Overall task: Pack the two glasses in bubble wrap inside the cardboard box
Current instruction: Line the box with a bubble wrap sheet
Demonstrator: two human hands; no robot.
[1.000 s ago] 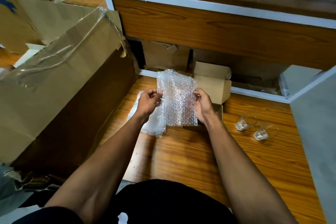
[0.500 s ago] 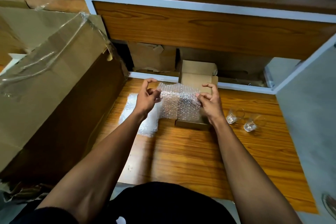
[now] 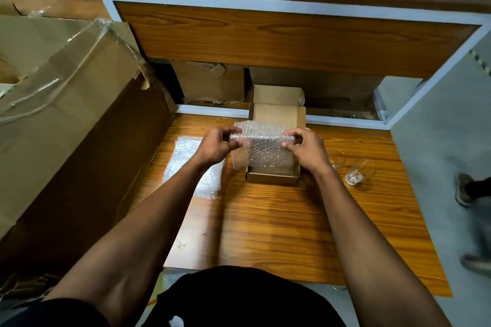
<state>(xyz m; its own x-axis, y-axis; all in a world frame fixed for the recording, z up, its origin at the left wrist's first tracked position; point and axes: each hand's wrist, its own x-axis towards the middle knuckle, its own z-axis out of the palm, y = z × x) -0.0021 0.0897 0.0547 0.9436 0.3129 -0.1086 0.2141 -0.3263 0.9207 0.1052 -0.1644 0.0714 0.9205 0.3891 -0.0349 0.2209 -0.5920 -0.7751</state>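
A small open cardboard box (image 3: 272,177) sits on the wooden board, its lid flap standing up at the back. My left hand (image 3: 216,147) and my right hand (image 3: 305,150) each pinch an end of a folded sheet of bubble wrap (image 3: 263,151) held over the box, its lower part hanging into it. Two clear glasses lie on the board to the right of the box: one (image 3: 337,159) partly hidden behind my right wrist, the other (image 3: 359,174) farther right. A second sheet of bubble wrap (image 3: 192,167) lies flat to the left of the box.
A large taped cardboard carton (image 3: 66,119) leans along the left. A wooden shelf unit with a white frame (image 3: 265,5) stands behind, with cartons under it. Another person's feet (image 3: 467,191) are on the grey floor at right.
The bubble wrap sheet, held up and spread a second ago, has been lowered over the box and folded at its top edge. Both hands moved down and forward with it.
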